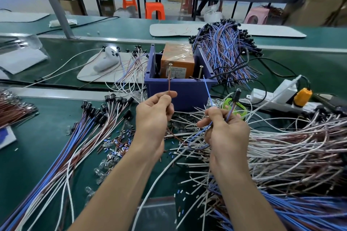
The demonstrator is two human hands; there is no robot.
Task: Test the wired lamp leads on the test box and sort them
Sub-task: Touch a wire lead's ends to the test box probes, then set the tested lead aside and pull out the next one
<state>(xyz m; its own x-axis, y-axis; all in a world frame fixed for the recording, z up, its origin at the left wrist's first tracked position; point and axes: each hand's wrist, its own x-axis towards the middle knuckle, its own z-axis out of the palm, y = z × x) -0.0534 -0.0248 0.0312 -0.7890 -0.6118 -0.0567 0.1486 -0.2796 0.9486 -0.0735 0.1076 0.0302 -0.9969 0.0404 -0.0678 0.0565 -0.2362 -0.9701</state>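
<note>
My left hand (154, 114) pinches a brown lead (169, 85) whose bare tip points up at the left screw (170, 65) of the test box (180, 88). The blue lead (208, 90) rises from my right hand (223, 127) toward the right screw (200, 72). That hand also grips the wires of a black lamp socket (235, 96), which stands above the knuckles. The test box is a blue plastic bin in front of my hands, with an orange taped unit (177, 60) inside.
Bundles of socketed leads lie left (90, 124), right (293, 146) and behind the box (225, 50). Cut insulation bits and small glass bulbs (112, 148) litter the green table. A white power strip with a yellow plug (302, 95) sits right; a white controller (108, 60) rests back left.
</note>
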